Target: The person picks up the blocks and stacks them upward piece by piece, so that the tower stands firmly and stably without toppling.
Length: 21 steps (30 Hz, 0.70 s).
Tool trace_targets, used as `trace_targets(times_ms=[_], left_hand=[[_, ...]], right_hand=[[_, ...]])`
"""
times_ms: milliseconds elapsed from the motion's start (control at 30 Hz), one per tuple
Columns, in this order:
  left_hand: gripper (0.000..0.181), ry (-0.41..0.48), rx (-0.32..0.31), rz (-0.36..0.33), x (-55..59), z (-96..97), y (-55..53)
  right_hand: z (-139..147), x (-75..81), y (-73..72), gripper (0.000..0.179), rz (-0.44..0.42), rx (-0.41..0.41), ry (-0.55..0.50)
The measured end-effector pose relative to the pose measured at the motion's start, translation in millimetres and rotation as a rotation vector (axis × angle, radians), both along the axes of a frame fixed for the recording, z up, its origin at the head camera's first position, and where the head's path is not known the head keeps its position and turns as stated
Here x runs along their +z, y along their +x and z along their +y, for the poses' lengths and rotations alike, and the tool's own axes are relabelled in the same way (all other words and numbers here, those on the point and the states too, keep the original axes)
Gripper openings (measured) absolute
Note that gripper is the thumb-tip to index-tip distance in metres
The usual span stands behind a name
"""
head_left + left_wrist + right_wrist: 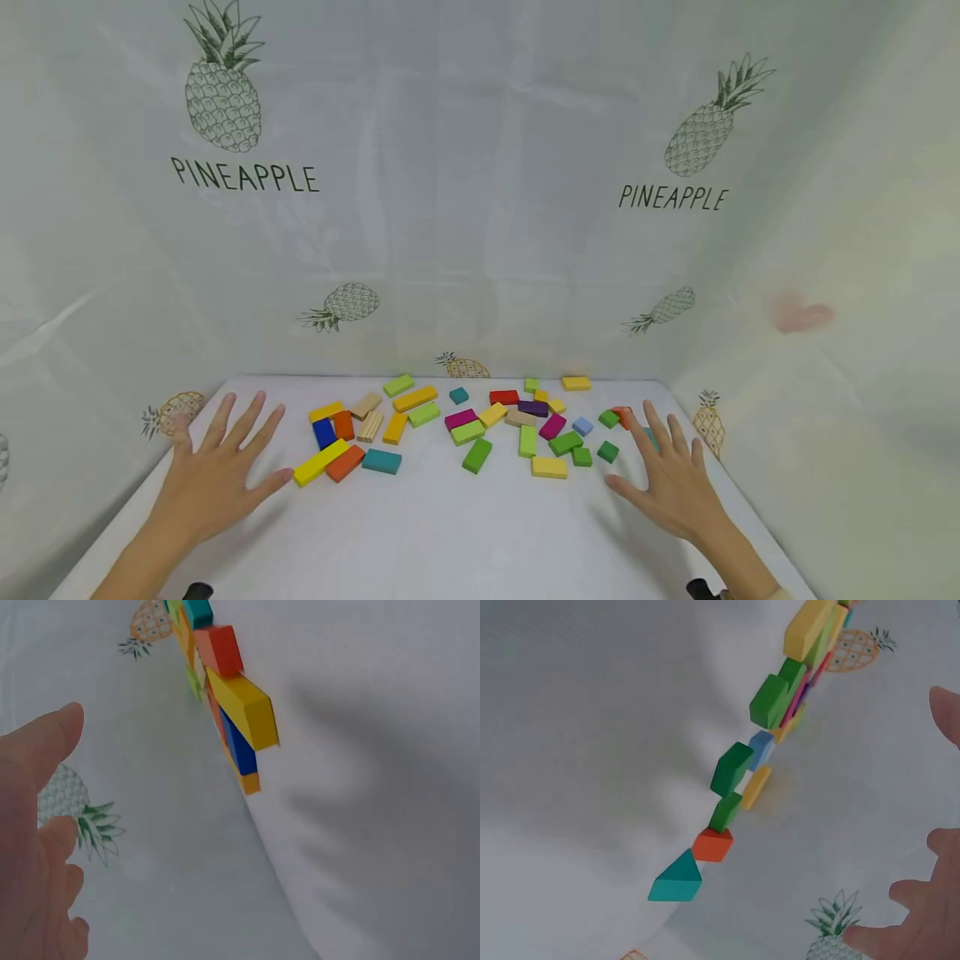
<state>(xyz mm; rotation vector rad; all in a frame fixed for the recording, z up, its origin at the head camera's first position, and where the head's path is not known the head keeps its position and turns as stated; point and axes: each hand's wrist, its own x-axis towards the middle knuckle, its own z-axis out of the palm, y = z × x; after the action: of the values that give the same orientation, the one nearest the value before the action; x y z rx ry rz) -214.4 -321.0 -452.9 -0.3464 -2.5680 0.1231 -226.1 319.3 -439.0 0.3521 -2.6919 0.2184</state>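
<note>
My left hand [213,479] hovers over the left side of the white table with fingers spread, holding nothing. Nearest to its thumb lies a long yellow block [321,463], with an orange block [345,463] and a blue block [324,433] close by. On the right, my right hand [675,487] is also spread and holds nothing. Its fingers partly hide a teal triangular block [676,879] and an orange-red block [712,845] in the head view. Dark green blocks [608,452] lie just left of its thumb. Both hands cast shadows on the tabletop.
Many coloured wooden blocks lie scattered along the table's back half, among them a teal block [382,462], a purple block [533,408] and a pale yellow block [549,467]. A pineapple-printed curtain [480,208] hangs behind and along both sides of the white table [450,542].
</note>
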Motion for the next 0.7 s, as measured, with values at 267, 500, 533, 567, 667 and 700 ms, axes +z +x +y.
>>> trace_targets(times_ms=[267, 500, 533, 567, 667, 700], left_hand=[[0.101, -0.008, -0.035, -0.011, 1.0, 12.3, -2.3], [0.1, 0.023, -0.026, -0.059, 1.0, 27.6, -6.9], [0.1, 0.033, -0.024, -0.078, 1.0, 30.6, -7.6], [0.099, 0.041, -0.02, -0.094, 0.6, 33.9, -8.4], [0.098, 0.083, -0.014, -0.158, 1.3, 44.2, -8.7], [0.097, 0.098, -0.013, -0.177, 1.5, 47.4, -8.9]], right_hand=[[-9, -3.7, -7.8, 0.099, 0.028, 0.068, 0.035], [-17, -6.5, -19.1, 0.101, 0.086, 0.165, 0.058], [-18, -6.3, -20.4, 0.101, 0.083, 0.175, 0.06], [-19, -6.3, -21.7, 0.1, 0.083, 0.184, 0.063], [-23, -5.8, -24.7, 0.099, 0.067, 0.205, 0.064], [-25, -5.3, -25.5, 0.099, 0.063, 0.216, 0.057]])
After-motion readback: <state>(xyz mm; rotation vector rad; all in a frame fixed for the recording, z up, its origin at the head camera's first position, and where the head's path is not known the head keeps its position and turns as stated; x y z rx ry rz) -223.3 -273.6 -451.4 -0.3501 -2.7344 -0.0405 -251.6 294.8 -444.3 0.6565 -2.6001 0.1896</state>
